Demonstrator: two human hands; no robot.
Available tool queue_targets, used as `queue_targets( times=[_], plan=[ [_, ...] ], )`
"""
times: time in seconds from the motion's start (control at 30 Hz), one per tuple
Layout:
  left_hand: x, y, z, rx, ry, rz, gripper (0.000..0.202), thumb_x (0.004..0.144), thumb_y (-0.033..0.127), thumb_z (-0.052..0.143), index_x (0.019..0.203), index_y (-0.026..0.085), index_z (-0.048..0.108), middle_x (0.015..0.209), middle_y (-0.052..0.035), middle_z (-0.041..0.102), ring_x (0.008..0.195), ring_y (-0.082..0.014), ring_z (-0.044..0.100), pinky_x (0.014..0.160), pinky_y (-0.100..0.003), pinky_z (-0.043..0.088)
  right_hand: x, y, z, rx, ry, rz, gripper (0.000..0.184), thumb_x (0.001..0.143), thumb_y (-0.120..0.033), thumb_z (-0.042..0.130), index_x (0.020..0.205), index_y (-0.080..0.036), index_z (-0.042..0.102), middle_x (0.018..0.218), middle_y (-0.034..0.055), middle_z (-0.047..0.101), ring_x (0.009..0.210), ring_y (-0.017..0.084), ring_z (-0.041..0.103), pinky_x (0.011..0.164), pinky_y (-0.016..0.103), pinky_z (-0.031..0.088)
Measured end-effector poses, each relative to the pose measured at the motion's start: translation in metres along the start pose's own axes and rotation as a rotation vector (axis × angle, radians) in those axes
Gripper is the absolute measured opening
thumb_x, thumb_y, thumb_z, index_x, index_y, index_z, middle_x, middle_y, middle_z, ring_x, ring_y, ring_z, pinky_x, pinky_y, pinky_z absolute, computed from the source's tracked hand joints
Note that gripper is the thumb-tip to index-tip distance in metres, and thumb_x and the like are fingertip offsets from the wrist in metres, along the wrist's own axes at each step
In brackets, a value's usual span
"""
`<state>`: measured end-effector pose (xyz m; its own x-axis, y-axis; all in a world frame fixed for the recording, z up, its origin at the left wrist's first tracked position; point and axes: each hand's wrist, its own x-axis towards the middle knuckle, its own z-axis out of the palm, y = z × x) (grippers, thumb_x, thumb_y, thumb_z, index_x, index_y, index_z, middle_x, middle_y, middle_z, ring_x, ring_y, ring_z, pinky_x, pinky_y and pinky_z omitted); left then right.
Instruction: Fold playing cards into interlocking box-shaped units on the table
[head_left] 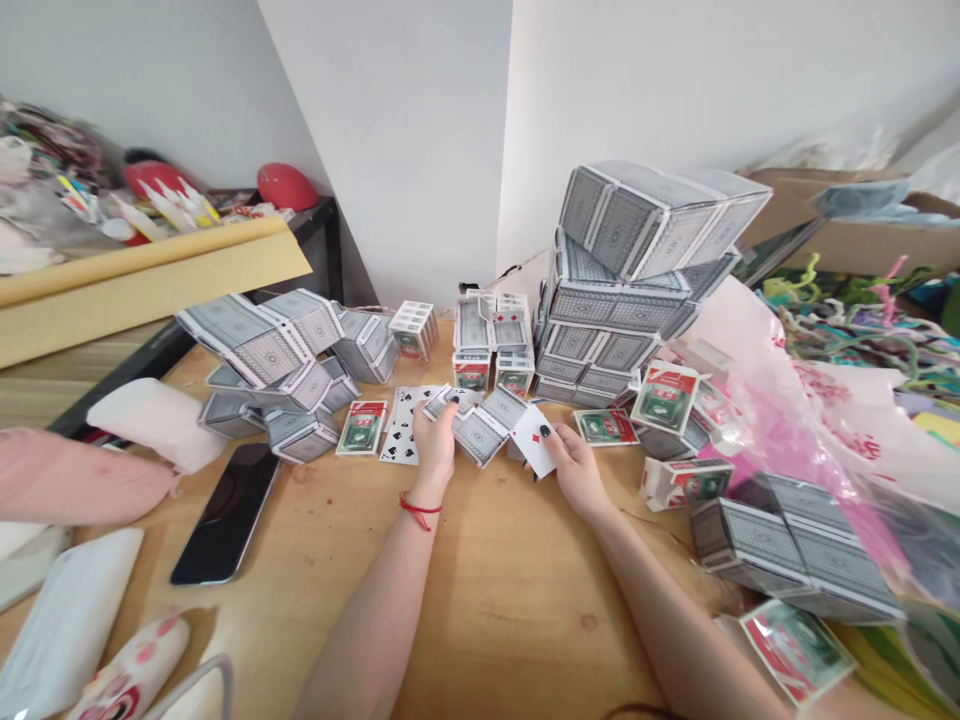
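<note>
At far left, a yellow paper roll (150, 268) is laid beside white-nozzled bottles (166, 205); below, a black-screened phone (225, 515) is placed on the wooden table (495, 600). Beyond the phone, a cluster of grey-backed card blocks (270, 358) is piled. One red-and-green card box (362, 428) is set flat, followed by loose cards (402, 432), displayed face up with black spades.

Left hand (436, 440): a red cord (420, 512) is worn at the wrist; a joined card piece (482, 428), patterned backs upward, is pinched by its left end under the thumb and is held above the table, between the two hands. Behind it, further card blocks (480, 328) are stacked on boxes.

Right hand (577, 465): a single red-diamond card (534, 442) is gripped between thumb and fingers at the right end of the piece; whether the two are touching cannot be told.

Behind the right hand, a tall card tower (630, 285) is raised, its top block set askew. Farther right, an open card box (686, 482), a low card block (795, 550) and a pink-and-white plastic bag (810, 380) are found.
</note>
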<state>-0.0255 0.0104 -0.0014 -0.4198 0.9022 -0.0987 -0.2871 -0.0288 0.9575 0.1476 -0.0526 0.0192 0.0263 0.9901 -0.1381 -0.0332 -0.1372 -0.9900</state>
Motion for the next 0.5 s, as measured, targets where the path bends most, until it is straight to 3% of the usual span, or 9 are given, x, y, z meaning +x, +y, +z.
queue_targets(
  times=[0.13, 0.33, 0.5],
  plan=[
    [-0.004, 0.006, 0.002, -0.081, -0.077, -0.026, 0.023, 0.061, 0.027, 0.062, 0.08, 0.016, 0.053, 0.07, 0.0, 0.062, 0.064, -0.0149, 0.06, 0.061, -0.027, 0.045, -0.002, -0.001, 0.003, 0.071, -0.109, 0.002, 0.036, 0.078, -0.053, 0.045, 0.086, -0.018, 0.046, 0.059, 0.0017, 0.062, 0.046, 0.014, 0.057, 0.043, 0.024, 0.046],
    [-0.013, 0.023, 0.002, -0.272, -0.401, -0.233, 0.028, 0.065, 0.026, 0.058, 0.091, 0.014, 0.058, 0.092, -0.0096, 0.067, 0.086, -0.0247, 0.061, 0.07, -0.036, 0.047, -0.005, 0.0, 0.006, 0.123, -0.272, 0.061, 0.035, 0.078, -0.052, 0.044, 0.088, -0.019, 0.039, 0.06, -0.0006, 0.061, 0.038, 0.012, 0.055, 0.039, 0.024, 0.044],
    [-0.015, 0.03, -0.002, -0.297, -0.54, -0.305, 0.032, 0.068, 0.022, 0.056, 0.099, 0.014, 0.058, 0.102, -0.0099, 0.065, 0.099, -0.0256, 0.057, 0.079, -0.038, 0.045, -0.005, 0.002, 0.005, 0.028, -0.27, 0.022, 0.028, 0.083, -0.048, 0.039, 0.082, -0.02, 0.036, 0.056, -0.0062, 0.053, 0.03, 0.005, 0.04, 0.03, 0.017, 0.031]
  ],
)
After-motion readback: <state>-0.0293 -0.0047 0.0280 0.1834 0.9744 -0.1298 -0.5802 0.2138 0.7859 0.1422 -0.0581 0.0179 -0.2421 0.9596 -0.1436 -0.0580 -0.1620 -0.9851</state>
